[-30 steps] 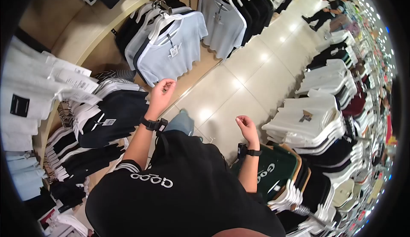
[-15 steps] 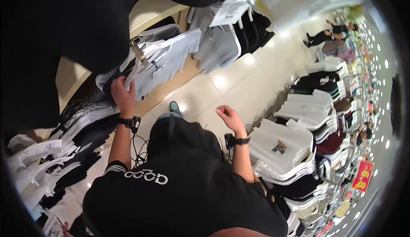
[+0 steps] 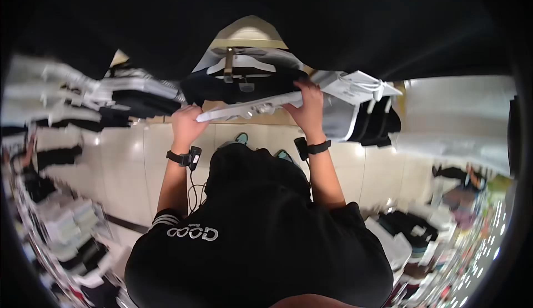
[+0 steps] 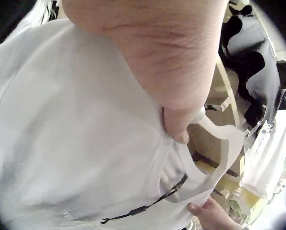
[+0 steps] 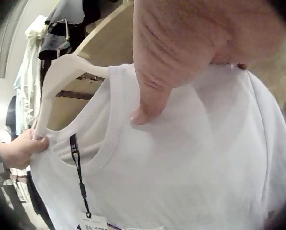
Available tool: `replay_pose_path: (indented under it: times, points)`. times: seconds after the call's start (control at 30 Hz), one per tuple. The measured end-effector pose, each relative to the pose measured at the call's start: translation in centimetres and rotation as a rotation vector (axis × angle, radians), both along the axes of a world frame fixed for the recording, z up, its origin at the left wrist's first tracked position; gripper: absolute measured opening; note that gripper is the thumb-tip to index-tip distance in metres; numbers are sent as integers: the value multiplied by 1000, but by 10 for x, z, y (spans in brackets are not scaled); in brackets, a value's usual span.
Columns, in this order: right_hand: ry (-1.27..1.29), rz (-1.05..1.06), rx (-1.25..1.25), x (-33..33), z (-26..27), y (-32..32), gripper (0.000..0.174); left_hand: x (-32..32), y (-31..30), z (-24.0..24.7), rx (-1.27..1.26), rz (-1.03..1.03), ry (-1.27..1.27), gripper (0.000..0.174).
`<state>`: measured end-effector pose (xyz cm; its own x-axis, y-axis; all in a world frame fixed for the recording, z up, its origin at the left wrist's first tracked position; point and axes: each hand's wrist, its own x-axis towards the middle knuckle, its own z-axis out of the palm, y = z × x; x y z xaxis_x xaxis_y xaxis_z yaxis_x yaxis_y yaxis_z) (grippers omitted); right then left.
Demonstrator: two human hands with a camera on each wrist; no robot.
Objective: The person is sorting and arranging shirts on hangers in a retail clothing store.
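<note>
A light-coloured T-shirt (image 3: 250,108) on a white hanger (image 5: 54,84) is held up between my two hands, close in front of the rack. My left hand (image 3: 187,126) grips it at one shoulder, the thumb lying over the fabric beside the neckline in the left wrist view. At the other shoulder my right hand (image 3: 308,108) pinches it, thumb (image 5: 150,105) on the front. From the neck hangs a black cord (image 5: 80,179) with a paper tag (image 5: 95,223). Behind it a dark shirt (image 3: 244,90) hangs from the rack's hook (image 3: 229,66).
More shirts (image 3: 144,94) hang to the left and dark ones (image 3: 377,122) to the right, near white price cards (image 3: 355,86). Dark cloth (image 3: 266,3) spreads across the top. Further clothes racks (image 3: 411,227) stand behind, and a person (image 3: 463,173) is far right.
My body has turned to face the wall rack. The left hand reached into the hanging shirts; the light T-shirt is now off the rack, and the right hand has come up to grip it too.
</note>
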<state>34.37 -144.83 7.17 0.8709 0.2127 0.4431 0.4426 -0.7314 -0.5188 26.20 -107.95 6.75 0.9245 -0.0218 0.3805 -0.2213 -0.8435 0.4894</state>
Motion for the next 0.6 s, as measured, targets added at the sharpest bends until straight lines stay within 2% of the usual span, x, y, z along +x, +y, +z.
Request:
replay_pose_path:
  times: [0.07, 0.1, 0.13, 0.17, 0.2, 0.23, 0.37, 0.47, 0.6]
  points:
    - [148, 130, 23, 6, -25, -22, 35, -34, -12, 8, 54, 59, 54, 40]
    - [215, 186, -45, 6, -31, -34, 30, -54, -19, 10, 85, 97, 93, 44]
    - [156, 252, -45, 4, -44, -40, 28, -74, -25, 11, 117, 141, 134, 48]
    - [211, 322, -77, 0, -58, -48, 24, -91, -31, 4, 64, 160, 155, 55]
    - [184, 391, -36, -8, -55, -42, 21, -111, -35, 6, -2, 212, 173, 54]
    - [159, 402, -34, -14, -75, -44, 18, -130, -43, 8, -68, 264, 189, 54]
    - [343, 571, -28, -35, -79, -22, 16, -211, -69, 22, -91, 483, 212, 45]
    - [373, 701, -30, -46, -66, 22, 17, -261, -61, -2, -21, 638, 229, 33]
    - [319, 850, -32, -55, -48, 74, 22, -308, -42, -20, -171, 822, 192, 33]
